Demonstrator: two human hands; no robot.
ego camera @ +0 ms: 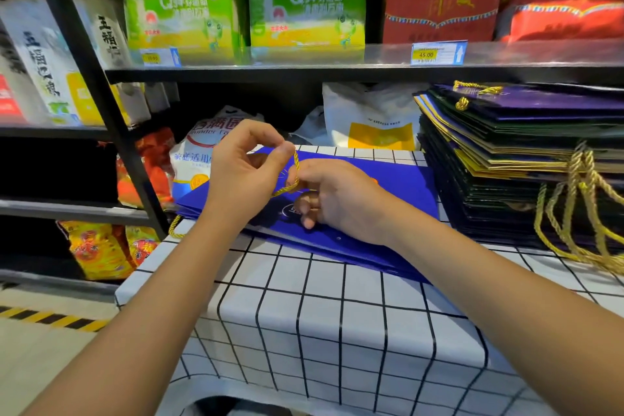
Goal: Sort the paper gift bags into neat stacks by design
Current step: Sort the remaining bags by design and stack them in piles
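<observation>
A flat bright-blue gift bag (388, 179) lies on top of a thin pile of the same design on the checked tablecloth (337, 314). Its gold rope handle (293, 176) is lifted above the bag. My left hand (243, 172) pinches the upper end of that rope between thumb and forefinger. My right hand (337, 199) grips the rope's lower end, its other fingers curled down onto the bag. To the right stands a tall stack of dark purple and black gift bags (513, 159) with gold handles hanging over its front.
A black shelf edge (337, 73) with a price tag runs just above the table. Behind the blue bags lie a white plastic bag (371, 118) and a flour sack (196, 152). Shelves of packaged food (98, 246) stand to the left.
</observation>
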